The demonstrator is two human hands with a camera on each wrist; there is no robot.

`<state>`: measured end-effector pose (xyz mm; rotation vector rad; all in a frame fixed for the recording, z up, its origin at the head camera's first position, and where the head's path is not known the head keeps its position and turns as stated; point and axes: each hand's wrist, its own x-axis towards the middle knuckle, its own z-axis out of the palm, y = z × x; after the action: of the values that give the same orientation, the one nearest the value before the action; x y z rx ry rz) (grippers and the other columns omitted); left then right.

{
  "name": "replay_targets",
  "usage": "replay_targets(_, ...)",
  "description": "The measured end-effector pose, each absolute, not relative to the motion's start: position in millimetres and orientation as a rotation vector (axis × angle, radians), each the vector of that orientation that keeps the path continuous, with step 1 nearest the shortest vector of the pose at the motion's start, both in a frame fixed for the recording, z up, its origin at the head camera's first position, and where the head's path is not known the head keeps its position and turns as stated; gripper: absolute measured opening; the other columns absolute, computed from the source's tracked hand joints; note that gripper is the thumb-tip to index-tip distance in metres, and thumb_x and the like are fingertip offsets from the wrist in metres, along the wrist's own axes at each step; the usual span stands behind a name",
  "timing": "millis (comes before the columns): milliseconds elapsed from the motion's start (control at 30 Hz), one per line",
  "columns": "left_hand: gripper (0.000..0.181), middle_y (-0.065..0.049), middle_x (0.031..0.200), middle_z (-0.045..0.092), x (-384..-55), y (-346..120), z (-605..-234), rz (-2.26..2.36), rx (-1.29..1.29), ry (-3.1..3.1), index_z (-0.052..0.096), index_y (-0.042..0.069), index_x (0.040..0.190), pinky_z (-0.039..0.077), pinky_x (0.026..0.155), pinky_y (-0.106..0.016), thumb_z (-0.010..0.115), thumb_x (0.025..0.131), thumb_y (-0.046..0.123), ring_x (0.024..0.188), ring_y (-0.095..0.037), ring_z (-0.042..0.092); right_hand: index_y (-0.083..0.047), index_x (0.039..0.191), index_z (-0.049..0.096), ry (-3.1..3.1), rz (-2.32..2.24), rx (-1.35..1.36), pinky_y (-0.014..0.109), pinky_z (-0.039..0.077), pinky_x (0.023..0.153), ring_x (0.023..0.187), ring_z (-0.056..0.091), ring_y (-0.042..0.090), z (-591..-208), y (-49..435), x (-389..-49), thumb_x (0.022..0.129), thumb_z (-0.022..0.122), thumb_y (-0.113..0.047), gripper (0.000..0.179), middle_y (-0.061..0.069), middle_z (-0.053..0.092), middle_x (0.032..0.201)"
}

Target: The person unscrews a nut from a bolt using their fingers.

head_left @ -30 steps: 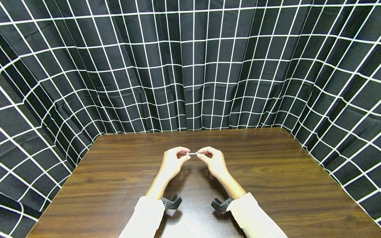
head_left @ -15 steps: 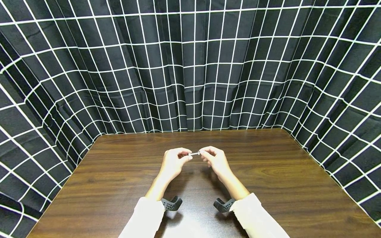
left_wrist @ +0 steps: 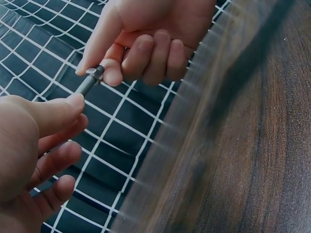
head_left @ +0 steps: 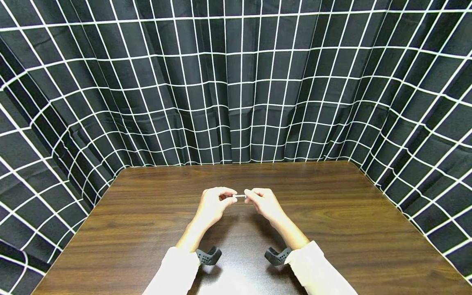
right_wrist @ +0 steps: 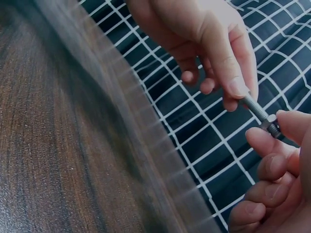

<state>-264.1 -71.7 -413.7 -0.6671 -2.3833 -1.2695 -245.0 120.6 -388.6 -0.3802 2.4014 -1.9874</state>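
Above the table, a thin metal bolt (head_left: 240, 196) spans the space between both hands. My left hand (head_left: 213, 203) pinches one end of it between thumb and forefinger, which hide that end. A hex nut (left_wrist: 96, 73) sits on the threaded shank near the opposite end, and a short length of thread sticks out past it in the right wrist view. My right hand (head_left: 266, 205) holds the nut between thumb and forefinger tip; its other fingers are curled loosely, as the left wrist view shows.
The brown wood-grain table (head_left: 147, 213) lies beneath the hands. A black curtain with a white grid (head_left: 236, 82) surrounds its back and sides. Each wrist wears a dark band mount, such as the left mount (head_left: 209, 256).
Both hands have come slightly lower and nearer with the bolt. The bolt tilted half a second ago and is about level now. The right hand's fingers have shifted around the nut.
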Motion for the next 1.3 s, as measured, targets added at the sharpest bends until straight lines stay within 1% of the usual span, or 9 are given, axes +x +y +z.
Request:
replay_targets(233,0.015,0.008,0.078,0.069,-263.6,-72.7,-412.2,-1.273,-0.667,-2.376,0.075,0.009,0.093,0.046,0.058,-0.025,0.077,0.079,0.011,0.064,-0.006,0.058,0.009,0.086,0.065,2.408,-2.007,-0.401,0.021,0.026,0.04,0.041,0.032,0.006,-411.8,124.5,-261.0,0.094,0.062,-0.017,0.027,-0.006,0.039,0.047)
replay_targets(333,0.016,0.008,0.078,0.07,-264.8,-73.2,-412.4,-1.287,-0.661,-2.378,0.075,0.008,0.093,0.046,0.058,-0.025,0.078,0.078,0.011,0.064,-0.005,0.057,0.005,0.09,0.066,2.405,-2.029,-0.431,0.021,0.027,0.04,0.042,0.033,0.006,-413.6,124.8,-262.2,0.093,0.064,-0.015,0.02,-0.005,0.041,0.05)
replay_targets(433,0.016,0.007,0.078,0.07,-265.0,-74.0,-412.0,-1.303,-0.668,-2.372,0.075,0.006,0.094,0.046,0.058,-0.025,0.077,0.079,0.011,0.064,-0.005,0.057,0.005,0.096,0.067,2.389,-2.055,-0.453,0.021,0.028,0.041,0.044,0.035,0.006,-414.6,124.7,-262.7,0.091,0.065,-0.011,0.016,-0.005,0.043,0.055)
replay_targets(567,0.014,0.007,0.077,0.07,-265.5,-74.4,-411.8,-1.309,-0.659,-2.367,0.075,0.008,0.093,0.046,0.058,-0.026,0.077,0.079,0.01,0.064,-0.006,0.058,0.006,0.105,0.067,2.379,-2.081,-0.5,0.02,0.028,0.041,0.044,0.036,0.006,-415.4,124.7,-263.0,0.09,0.066,-0.006,0.02,-0.005,0.044,0.058)
replay_targets(700,0.013,0.009,0.076,0.069,-266.2,-74.1,-411.7,-1.312,-0.632,-2.372,0.076,0.01,0.092,0.046,0.059,-0.025,0.077,0.079,0.01,0.064,-0.005,0.057,0.007,0.11,0.065,2.361,-2.122,-0.58,0.019,0.028,0.041,0.044,0.035,0.005,-415.4,124.9,-262.8,0.087,0.067,0.001,0.024,-0.005,0.043,0.057)
replay_targets(800,0.013,0.01,0.076,0.068,-266.4,-73.9,-411.9,-1.316,-0.622,-2.374,0.076,0.01,0.092,0.046,0.059,-0.025,0.077,0.079,0.01,0.065,-0.005,0.058,0.008,0.11,0.064,2.36,-2.143,-0.637,0.019,0.029,0.041,0.044,0.035,0.005,-415.4,125.4,-262.6,0.085,0.067,0.004,0.026,-0.005,0.043,0.057)
replay_targets(1033,0.015,0.007,0.079,0.07,-266.1,-73.0,-411.3,-1.336,-0.636,-2.354,0.075,0.006,0.094,0.048,0.061,-0.026,0.077,0.08,0.009,0.067,-0.007,0.06,0.007,0.11,0.066,2.4,-2.131,-0.668,0.019,0.029,0.04,0.044,0.036,0.005,-415.8,125.6,-262.7,0.083,0.068,0.006,0.027,-0.004,0.044,0.058)
replay_targets(1200,0.014,0.008,0.079,0.071,-266.1,-72.5,-412.4,-1.34,-0.645,-2.348,0.075,0.008,0.093,0.048,0.062,-0.026,0.077,0.079,0.009,0.067,-0.005,0.06,0.011,0.109,0.064,2.409,-2.112,-0.669,0.019,0.028,0.041,0.043,0.036,0.006,-412.3,126.0,-261.1,0.081,0.065,0.012,0.029,-0.003,0.043,0.057)
replay_targets(1300,0.013,0.008,0.079,0.07,-265.1,-72.0,-412.3,-1.336,-0.645,-2.347,0.075,0.009,0.093,0.047,0.061,-0.026,0.077,0.079,0.009,0.066,-0.005,0.06,0.01,0.111,0.064,2.41,-2.103,-0.675,0.019,0.028,0.041,0.043,0.035,0.005,-412.8,126.9,-261.1,0.08,0.063,0.014,0.032,-0.003,0.041,0.056)
